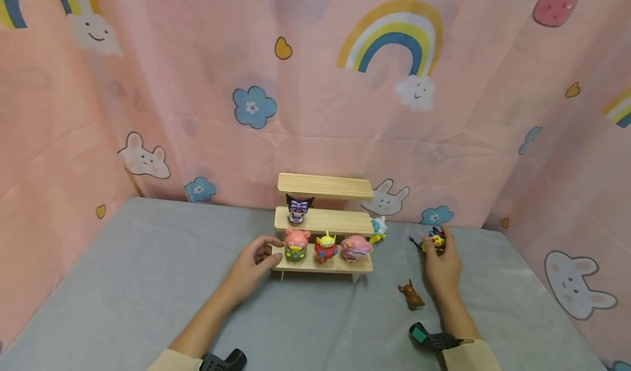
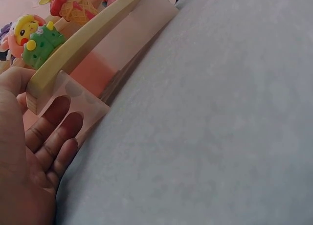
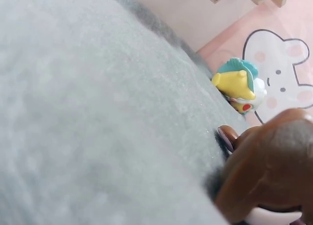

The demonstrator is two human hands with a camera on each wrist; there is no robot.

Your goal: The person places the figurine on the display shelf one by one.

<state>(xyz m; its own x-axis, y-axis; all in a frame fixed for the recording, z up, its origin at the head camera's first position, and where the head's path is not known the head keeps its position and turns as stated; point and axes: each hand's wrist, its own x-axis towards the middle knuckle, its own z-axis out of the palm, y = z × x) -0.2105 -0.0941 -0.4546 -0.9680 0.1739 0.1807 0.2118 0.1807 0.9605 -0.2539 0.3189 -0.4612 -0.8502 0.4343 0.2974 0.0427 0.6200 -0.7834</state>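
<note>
At the left end of the wooden tiered display stand (image 1: 322, 261), my left hand (image 1: 253, 264) pinches the lowest shelf; the left wrist view shows the thumb at its corner and other fingers below. Three figurines stand on that shelf: a pink-hooded yellow one in green (image 1: 296, 245), a yellow-topped red one (image 1: 326, 247) and a pink one (image 1: 356, 248). My right hand (image 1: 443, 264) holds a small yellow figurine (image 1: 436, 240) with dark parts, right of the stand. The right wrist view does not show that hand.
A purple and black figurine (image 1: 298, 211) stands on the middle shelf. Beside the stand's right end is a yellow and teal figurine (image 3: 237, 83). A brown figurine (image 1: 411, 295) lies on the grey cloth (image 1: 148, 272) near my right forearm. Pink printed curtains (image 1: 315, 141) hang behind.
</note>
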